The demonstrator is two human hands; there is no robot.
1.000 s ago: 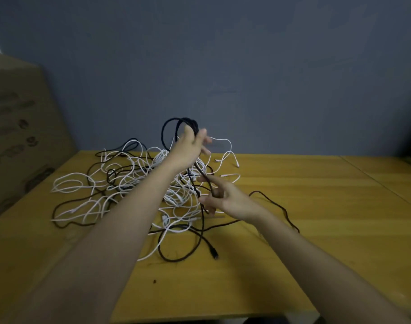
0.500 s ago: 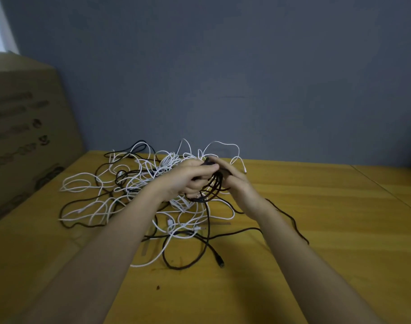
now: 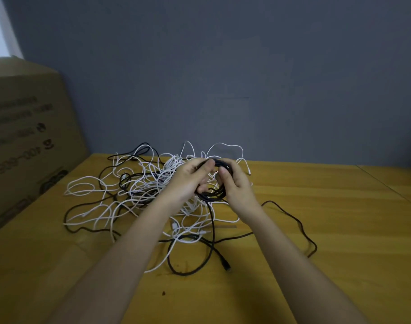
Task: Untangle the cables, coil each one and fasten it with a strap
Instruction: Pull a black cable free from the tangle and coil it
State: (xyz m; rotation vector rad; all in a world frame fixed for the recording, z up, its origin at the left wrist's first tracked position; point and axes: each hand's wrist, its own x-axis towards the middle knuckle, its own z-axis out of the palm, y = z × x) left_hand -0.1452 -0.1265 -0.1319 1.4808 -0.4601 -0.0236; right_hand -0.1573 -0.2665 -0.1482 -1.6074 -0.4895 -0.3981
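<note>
White cables (image 3: pixel 139 190) and black cables (image 3: pixel 293 220) lie mixed on a yellow-brown wooden counter (image 3: pixel 328 253) with faint grain. The coil (image 3: pixel 214 195) is black. The wall (image 3: pixel 246 78) is slate grey-blue; the cardboard box (image 3: pixel 24 136) is brown with dark print.

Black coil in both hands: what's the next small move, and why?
Probably wind one more loop onto the black coil. Left hand and right hand both grip it, but its tail hangs down into the white cable pile on the table.
</note>
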